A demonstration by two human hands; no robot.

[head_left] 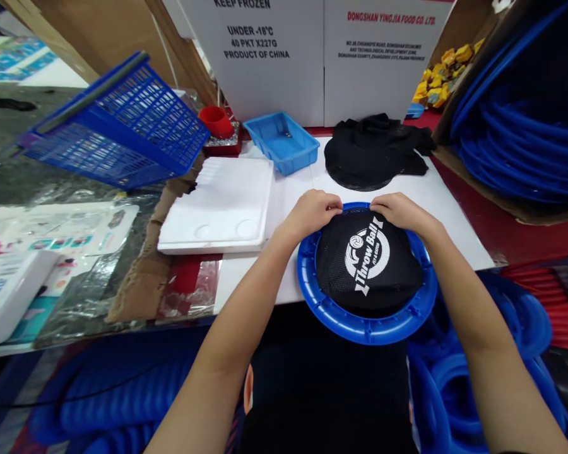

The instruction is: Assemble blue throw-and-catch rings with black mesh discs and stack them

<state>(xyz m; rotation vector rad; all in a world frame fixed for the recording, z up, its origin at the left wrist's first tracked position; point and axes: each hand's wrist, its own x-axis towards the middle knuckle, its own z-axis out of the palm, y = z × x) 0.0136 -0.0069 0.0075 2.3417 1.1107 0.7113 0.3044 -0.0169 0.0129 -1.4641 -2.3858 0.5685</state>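
A round blue plastic ring lies in front of me, its near edge past the table's front edge. Inside it is a black mesh cloth with a white "Throw Ball" print. At the ring's far left rim, my left hand is closed, fingertips pinching the cloth's edge against the rim. My right hand pinches the same edge a little farther right, also closed. Fingertips partly hide the exact grip. Beyond the hands lies a pile of black mesh cloths.
A light-blue tray and a white foam slab are left of the hands. Farther left, a blue basket leans beside a red cup. White cartons stand behind. Blue rings fill a box at right.
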